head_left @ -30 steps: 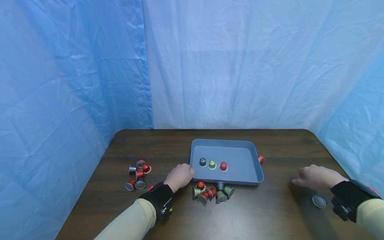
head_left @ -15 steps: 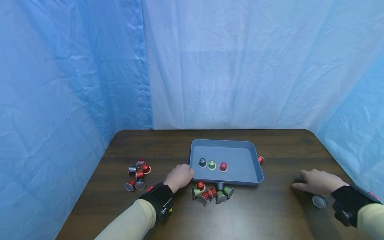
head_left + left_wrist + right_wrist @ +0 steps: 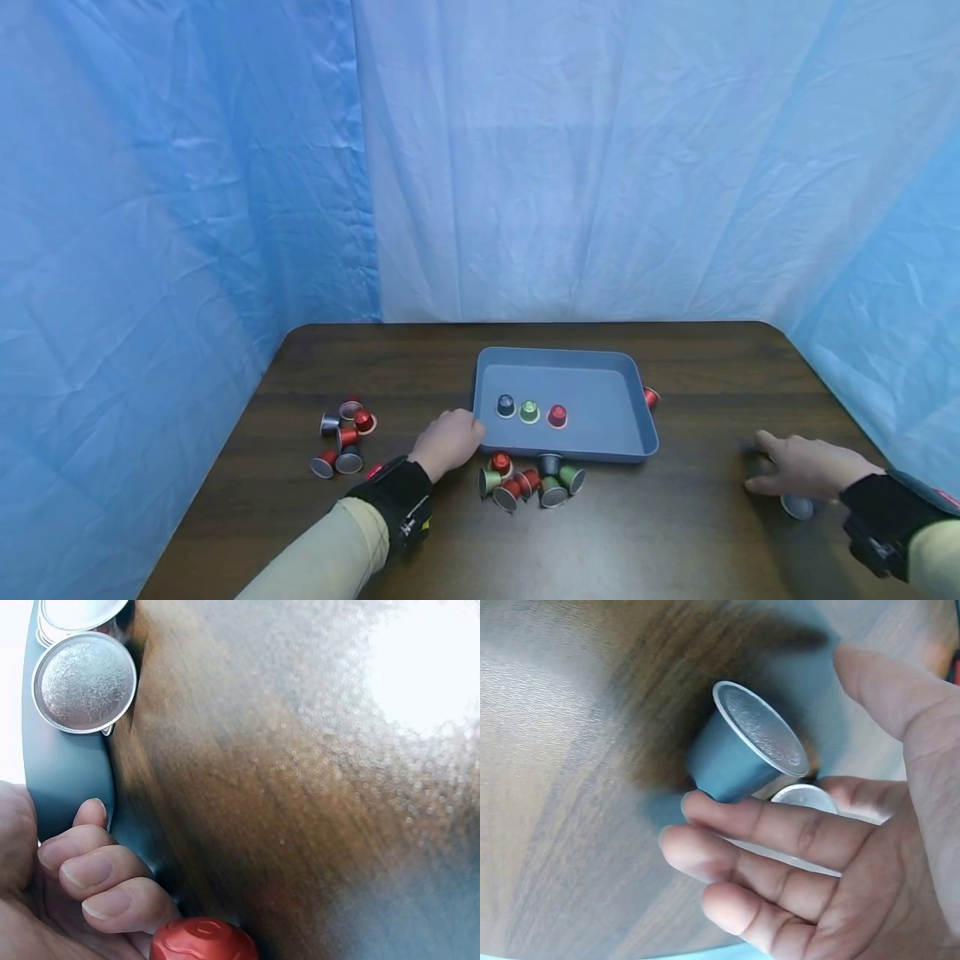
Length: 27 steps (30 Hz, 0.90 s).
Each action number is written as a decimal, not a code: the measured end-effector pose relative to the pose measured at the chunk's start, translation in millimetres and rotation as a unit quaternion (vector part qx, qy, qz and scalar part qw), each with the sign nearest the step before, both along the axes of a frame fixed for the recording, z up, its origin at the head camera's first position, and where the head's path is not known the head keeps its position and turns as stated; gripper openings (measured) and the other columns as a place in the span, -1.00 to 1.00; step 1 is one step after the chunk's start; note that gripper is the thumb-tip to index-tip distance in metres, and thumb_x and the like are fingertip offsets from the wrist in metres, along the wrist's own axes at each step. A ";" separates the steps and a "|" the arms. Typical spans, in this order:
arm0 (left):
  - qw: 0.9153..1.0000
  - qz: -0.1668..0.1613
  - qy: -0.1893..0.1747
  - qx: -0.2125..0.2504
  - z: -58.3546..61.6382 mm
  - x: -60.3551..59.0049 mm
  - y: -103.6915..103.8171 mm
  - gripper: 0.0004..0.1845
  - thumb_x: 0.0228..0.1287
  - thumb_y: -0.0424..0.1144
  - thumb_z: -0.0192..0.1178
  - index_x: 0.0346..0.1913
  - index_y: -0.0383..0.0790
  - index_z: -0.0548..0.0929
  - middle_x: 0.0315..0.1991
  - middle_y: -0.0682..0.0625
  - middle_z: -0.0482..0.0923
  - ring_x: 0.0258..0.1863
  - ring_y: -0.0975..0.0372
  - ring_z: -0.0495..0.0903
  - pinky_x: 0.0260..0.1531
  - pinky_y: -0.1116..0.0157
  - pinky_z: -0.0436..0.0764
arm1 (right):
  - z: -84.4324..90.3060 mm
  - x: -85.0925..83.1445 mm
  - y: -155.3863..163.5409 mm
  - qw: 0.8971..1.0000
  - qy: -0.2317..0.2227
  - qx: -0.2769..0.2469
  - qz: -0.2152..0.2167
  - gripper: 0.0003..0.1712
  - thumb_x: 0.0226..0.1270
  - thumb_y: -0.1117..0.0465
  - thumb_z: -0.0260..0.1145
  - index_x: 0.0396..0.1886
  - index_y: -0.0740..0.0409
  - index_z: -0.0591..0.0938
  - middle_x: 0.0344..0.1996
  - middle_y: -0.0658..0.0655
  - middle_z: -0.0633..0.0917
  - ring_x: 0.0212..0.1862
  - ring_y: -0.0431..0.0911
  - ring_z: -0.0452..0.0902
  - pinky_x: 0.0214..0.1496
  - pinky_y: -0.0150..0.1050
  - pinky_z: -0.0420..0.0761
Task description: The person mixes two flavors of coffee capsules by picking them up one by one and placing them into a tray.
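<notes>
In the head view my left hand (image 3: 447, 442) grips the near left corner of the blue-grey tray (image 3: 600, 456), fingers curled against its outer wall. A red coffee capsule (image 3: 204, 941) shows beside these fingers in the left wrist view. My right hand (image 3: 813, 468) hovers at the table's right, thumb and fingers spread. In the right wrist view a dark blue-grey coffee capsule (image 3: 731, 765) lies tilted by its fingertips, silver lid turned up. Another silver-lidded capsule (image 3: 806, 796) shows partly behind those fingers. Inside the tray stand a dark capsule (image 3: 506, 406), a green one (image 3: 528, 411) and a red one (image 3: 557, 416).
Several red, green and dark capsules (image 3: 528, 483) cluster against the tray's front wall. Another group (image 3: 347, 437) lies on the left of the wooden table (image 3: 645, 542). A red capsule (image 3: 651, 398) rests at the tray's right side. Blue curtains (image 3: 525, 208) hang behind and beside the table.
My right hand has shifted slightly right and towards me, and a gap has widened between its thumb and index finger. My left hand and the tray stay put.
</notes>
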<state>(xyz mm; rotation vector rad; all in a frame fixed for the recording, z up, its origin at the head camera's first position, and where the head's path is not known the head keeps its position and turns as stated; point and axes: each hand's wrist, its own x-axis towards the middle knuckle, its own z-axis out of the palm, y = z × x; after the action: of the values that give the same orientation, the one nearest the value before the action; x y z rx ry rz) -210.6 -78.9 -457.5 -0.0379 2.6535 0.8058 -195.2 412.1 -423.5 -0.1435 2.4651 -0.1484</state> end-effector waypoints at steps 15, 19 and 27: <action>1.000 0.001 0.000 0.000 -1.5 -0.6 0.4 -0.70 0.51 -0.10 0.00 -0.25 -0.23 0.63 -0.47 -0.09 0.46 -0.45 0.09 0.51 -0.43 0.19 0.44 | -6.2 4.7 6.5 0.996 -0.036 -0.064 -0.041 0.14 0.19 -0.19 0.51 0.45 0.40 0.15 0.06 0.68 0.44 -0.43 0.02 0.63 -0.48 -0.08 0.63; 1.000 -0.001 0.002 0.002 -1.8 -0.8 -0.1 -0.70 0.51 -0.10 0.00 -0.26 -0.23 0.63 -0.47 -0.09 0.46 -0.45 0.08 0.51 -0.43 0.19 0.44 | -5.8 8.0 4.8 0.995 -0.041 -0.072 -0.046 0.13 0.23 -0.01 0.53 0.52 0.42 0.07 0.08 0.66 0.44 -0.53 -0.02 0.59 -0.50 -0.13 0.59; 1.000 -0.003 0.006 0.002 -3.3 -1.5 -0.8 -0.69 0.51 -0.11 -0.01 -0.27 -0.23 0.63 -0.48 -0.09 0.44 -0.45 0.08 0.50 -0.44 0.19 0.42 | -8.3 9.4 5.6 0.995 -0.033 -0.086 -0.029 0.03 0.23 0.23 0.52 0.51 0.41 0.10 0.13 0.66 0.45 -0.48 0.03 0.58 -0.43 -0.05 0.61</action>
<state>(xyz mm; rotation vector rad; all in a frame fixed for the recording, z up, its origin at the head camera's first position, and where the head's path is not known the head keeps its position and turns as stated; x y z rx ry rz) -212.0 -79.7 -460.8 -0.0237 2.6616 0.8117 -185.8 417.7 -431.8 -0.1387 2.3904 -0.3845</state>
